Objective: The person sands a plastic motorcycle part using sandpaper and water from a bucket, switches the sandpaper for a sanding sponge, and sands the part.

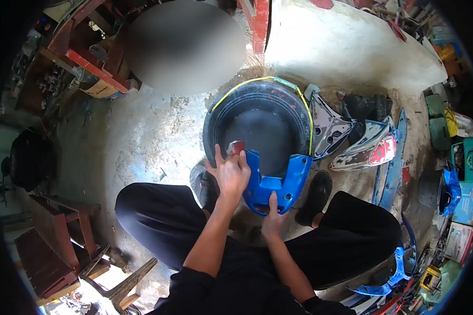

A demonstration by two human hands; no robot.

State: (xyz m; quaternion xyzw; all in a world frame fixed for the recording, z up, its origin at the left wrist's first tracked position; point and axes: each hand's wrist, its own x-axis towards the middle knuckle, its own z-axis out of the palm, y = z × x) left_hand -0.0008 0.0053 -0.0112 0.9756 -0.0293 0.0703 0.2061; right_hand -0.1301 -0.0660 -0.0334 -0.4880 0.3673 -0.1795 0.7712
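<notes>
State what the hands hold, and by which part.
The right hand holds the blue panel by its near end; the left hand holds a small red sheet, its exact grip unclear.

Tub [220, 118] ahead, panels [362, 149] right — furniture [52, 236] left

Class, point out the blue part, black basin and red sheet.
Blue part [271, 184]: head view, on its middle bridge.
Black basin [299, 123]: head view, on its right inner wall.
Red sheet [238, 147]: head view, on its exposed red face.

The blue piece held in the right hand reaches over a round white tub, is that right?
Not quite: in the head view, the round tub is black, not white. The blue piece held in the right hand does reach over it.
</notes>
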